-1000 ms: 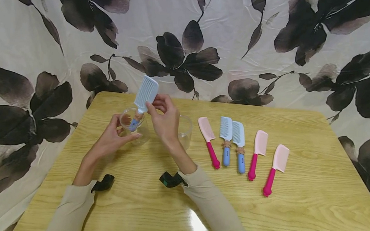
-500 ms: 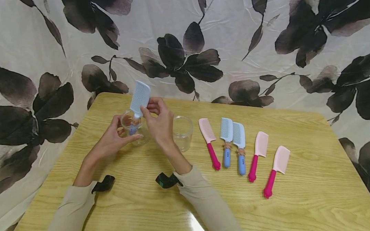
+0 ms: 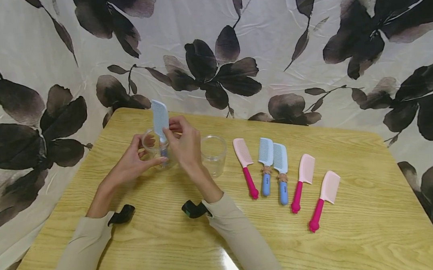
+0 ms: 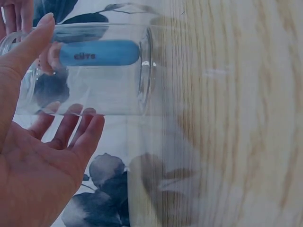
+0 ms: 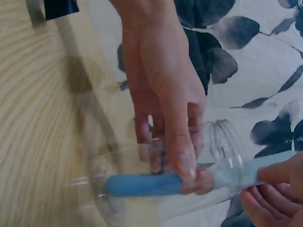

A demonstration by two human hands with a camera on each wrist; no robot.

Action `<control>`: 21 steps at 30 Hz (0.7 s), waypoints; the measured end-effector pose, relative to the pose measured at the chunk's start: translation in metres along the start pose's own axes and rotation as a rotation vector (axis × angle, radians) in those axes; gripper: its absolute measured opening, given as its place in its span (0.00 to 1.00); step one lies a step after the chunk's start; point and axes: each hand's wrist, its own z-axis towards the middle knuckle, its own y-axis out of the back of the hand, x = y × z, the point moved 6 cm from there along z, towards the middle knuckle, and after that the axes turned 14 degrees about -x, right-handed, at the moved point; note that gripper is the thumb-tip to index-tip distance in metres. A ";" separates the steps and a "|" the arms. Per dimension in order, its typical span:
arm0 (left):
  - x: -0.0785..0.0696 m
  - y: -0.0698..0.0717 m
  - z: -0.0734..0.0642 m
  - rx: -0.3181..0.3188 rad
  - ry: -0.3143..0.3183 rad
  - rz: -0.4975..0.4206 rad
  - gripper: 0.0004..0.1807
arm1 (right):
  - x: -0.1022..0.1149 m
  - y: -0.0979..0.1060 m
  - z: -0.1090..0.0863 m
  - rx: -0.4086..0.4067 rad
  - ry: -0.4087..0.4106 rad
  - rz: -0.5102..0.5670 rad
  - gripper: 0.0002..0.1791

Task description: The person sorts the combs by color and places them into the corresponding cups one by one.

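A clear jar (image 3: 151, 151) stands on the table at the left, and my left hand (image 3: 135, 159) holds it with thumb and fingers on opposite sides. My right hand (image 3: 187, 146) pinches a light-blue comb (image 3: 160, 118) near the lower end of its toothed head. The comb stands nearly upright, head above the rim. Its blue handle (image 4: 99, 53), marked with dark letters, is down inside the jar, as both wrist views show. In the left wrist view the handle's end lies close to the jar's bottom.
A second clear jar (image 3: 213, 161) stands right of my right hand. Farther right lie a pink comb (image 3: 242, 152), two blue combs (image 3: 265, 153) side by side, then a pink comb (image 3: 305, 169) and another pink comb (image 3: 329, 188). Floral cloth (image 3: 278, 41) hangs behind the table.
My right hand has moved left and down, lowering the comb deeper into the jar. The comb has turned from a slant to nearly upright. My left hand has barely moved.
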 end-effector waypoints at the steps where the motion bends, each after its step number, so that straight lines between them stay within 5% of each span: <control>1: 0.000 0.000 0.000 0.001 -0.001 0.003 0.42 | 0.001 0.000 0.000 0.013 0.000 -0.009 0.09; 13: 0.002 -0.001 0.001 0.015 0.008 0.021 0.48 | 0.005 0.002 0.005 0.120 0.025 -0.094 0.13; 21: 0.000 -0.002 0.001 0.019 -0.003 0.003 0.49 | 0.017 0.021 0.005 0.207 0.170 -0.130 0.11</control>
